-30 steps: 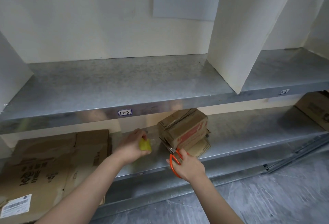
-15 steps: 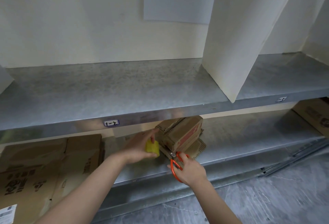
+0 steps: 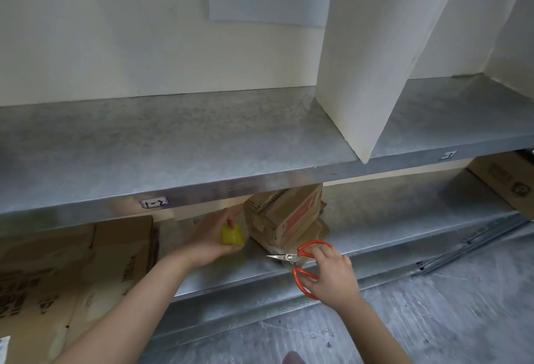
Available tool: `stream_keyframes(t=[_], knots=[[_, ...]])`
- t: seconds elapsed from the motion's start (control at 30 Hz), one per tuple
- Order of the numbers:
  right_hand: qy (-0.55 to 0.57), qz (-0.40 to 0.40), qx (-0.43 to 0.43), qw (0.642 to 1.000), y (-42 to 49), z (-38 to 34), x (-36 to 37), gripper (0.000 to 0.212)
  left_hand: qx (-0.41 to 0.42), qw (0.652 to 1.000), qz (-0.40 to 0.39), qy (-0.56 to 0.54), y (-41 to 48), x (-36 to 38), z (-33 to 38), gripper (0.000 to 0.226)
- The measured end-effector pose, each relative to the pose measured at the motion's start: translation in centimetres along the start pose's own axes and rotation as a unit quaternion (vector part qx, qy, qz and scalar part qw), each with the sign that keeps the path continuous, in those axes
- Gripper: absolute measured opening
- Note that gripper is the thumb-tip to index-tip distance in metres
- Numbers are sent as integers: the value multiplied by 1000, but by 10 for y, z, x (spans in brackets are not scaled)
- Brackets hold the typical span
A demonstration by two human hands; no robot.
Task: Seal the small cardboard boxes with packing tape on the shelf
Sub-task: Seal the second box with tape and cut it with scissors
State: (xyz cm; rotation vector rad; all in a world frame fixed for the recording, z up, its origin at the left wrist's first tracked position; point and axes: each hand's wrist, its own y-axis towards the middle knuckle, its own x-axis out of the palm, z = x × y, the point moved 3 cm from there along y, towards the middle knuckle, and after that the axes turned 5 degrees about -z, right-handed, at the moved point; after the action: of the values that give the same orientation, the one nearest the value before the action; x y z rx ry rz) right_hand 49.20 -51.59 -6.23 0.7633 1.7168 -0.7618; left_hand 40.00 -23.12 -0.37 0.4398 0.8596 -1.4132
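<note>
A small cardboard box with red print sits tilted on the lower metal shelf, on top of another small box that is mostly hidden. My left hand grips a yellow roll of packing tape just left of the box. My right hand holds orange-handled scissors with fingers through the loops. The blades point left at the box's lower front corner, where a strip of clear tape hangs.
Flattened cardboard sheets lie on the lower shelf at the left. Another carton sits at the far right. The upper shelf overhangs the boxes, with a white divider panel standing on it. Grey floor lies below.
My right hand drew the scissors back from the box and turned them, so the blades now point left at its lower corner. My left hand with the tape roll stayed beside the box.
</note>
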Motion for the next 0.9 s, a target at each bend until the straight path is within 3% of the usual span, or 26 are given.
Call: stream_keyframes(t=[0.13, 0.3, 0.53, 0.73, 0.9], knots=[[12, 2, -29, 1000, -4, 39, -13, 48, -25, 1000, 10, 11, -10, 14, -6, 68], [26, 53, 85, 995, 6, 111, -30, 46, -65, 997, 41, 15, -23, 34, -6, 65], [16, -53, 146, 988, 62, 166, -32, 67, -119, 990, 78, 19, -18, 61, 17, 50], [42, -106, 122, 986, 80, 182, -14, 69, -133, 983, 122, 17, -12, 77, 34, 51], [47, -15, 40, 998, 54, 170, -25, 54, -131, 983, 130, 14, -17, 81, 44, 49]])
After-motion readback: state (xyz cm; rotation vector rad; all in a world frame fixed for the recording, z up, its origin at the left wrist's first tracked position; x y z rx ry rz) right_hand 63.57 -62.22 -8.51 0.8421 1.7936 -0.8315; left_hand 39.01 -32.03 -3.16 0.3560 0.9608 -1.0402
